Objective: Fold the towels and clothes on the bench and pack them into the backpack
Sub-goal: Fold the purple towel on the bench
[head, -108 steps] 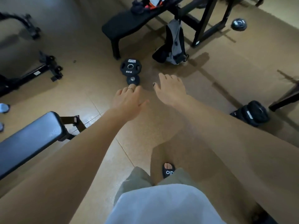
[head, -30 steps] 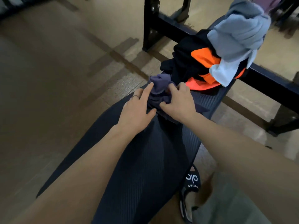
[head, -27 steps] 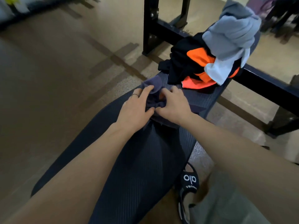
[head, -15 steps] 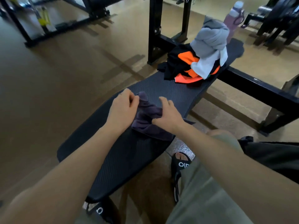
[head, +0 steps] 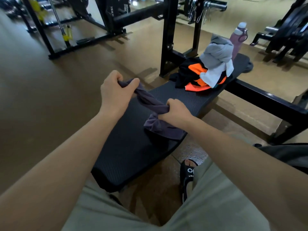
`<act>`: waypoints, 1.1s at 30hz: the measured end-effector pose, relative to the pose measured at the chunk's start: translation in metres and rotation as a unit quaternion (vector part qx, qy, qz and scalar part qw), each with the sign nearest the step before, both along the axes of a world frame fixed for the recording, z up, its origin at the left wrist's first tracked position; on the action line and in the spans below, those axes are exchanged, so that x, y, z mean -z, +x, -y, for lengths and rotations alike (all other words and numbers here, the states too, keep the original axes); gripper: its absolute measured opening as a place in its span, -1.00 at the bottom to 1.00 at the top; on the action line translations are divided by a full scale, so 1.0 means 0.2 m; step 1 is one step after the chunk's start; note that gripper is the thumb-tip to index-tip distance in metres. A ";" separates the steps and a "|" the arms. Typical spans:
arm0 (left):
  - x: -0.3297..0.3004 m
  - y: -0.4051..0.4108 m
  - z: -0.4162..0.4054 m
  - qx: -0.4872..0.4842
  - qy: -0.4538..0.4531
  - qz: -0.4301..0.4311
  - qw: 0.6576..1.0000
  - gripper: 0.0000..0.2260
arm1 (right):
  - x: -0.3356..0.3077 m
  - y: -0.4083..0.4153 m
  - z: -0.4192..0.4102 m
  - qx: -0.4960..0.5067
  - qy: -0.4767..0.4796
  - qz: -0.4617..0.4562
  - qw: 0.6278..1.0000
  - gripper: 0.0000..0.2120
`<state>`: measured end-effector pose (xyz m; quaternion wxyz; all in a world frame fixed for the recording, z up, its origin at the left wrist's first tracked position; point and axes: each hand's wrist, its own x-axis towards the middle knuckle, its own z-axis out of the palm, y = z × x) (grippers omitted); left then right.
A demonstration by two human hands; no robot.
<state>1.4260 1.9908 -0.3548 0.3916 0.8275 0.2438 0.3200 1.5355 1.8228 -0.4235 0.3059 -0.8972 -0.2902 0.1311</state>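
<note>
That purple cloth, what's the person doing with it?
A person sits at a black bench, gripping a dark purple towel in both fists. The left hand lifts one end while the right hand holds the other, so it stretches between them. More clothes wait piled farther along the bench.

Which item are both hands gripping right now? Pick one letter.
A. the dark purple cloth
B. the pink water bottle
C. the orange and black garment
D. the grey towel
A: the left hand and right hand each curl their fingers round the dark purple cloth, stretched between them above the bench.
</note>
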 end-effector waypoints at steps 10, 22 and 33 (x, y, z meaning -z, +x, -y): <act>-0.08 -0.06 -0.08 -0.073 -0.231 0.009 0.970 -0.79 | -0.12 -0.02 0.01 -0.055 -0.069 -0.070 0.994 -0.81; 0.08 -0.09 0.07 0.198 0.073 -0.266 0.941 -0.48 | -0.25 -0.11 -0.09 -0.084 0.109 0.044 0.990 -0.79; 0.09 -0.06 0.06 0.148 0.093 -0.236 0.956 -0.78 | -0.22 -0.02 -0.07 -0.111 0.050 0.121 0.985 -0.87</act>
